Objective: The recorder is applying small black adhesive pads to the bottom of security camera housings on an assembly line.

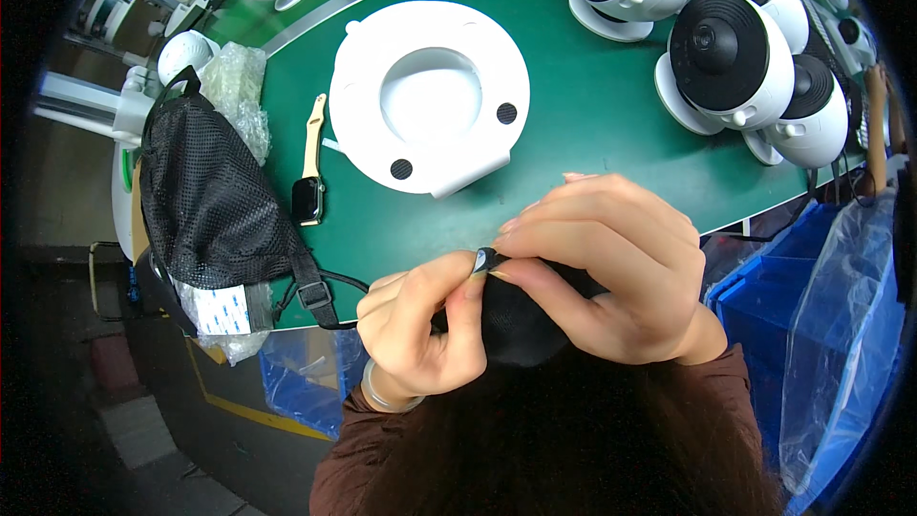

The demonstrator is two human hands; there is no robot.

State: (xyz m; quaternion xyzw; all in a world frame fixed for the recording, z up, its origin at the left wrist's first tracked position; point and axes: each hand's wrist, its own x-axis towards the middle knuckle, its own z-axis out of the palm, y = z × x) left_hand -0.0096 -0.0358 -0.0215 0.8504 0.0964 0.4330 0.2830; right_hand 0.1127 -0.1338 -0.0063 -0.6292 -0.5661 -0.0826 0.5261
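Above the table's near edge, my left hand (427, 325) and my right hand (611, 272) meet with closed fingertips. Pinched between them is a small black pad (485, 259) with a bent, pale bluish corner. Its full shape is hidden by my fingers. Beyond my hands lies a white round housing (358, 96) with a deep hollow in its middle. Two round black textured pads (401, 169) sit on its rim, one at the near left and one at the right.
A watch (308, 199) with a cream strap lies left of the housing. A black mesh bag (215, 191) covers the table's left end, by bubble wrap (239, 91). Several black-and-white round devices (731, 62) stand at the far right. Blue bins (764, 315) stand below, right.
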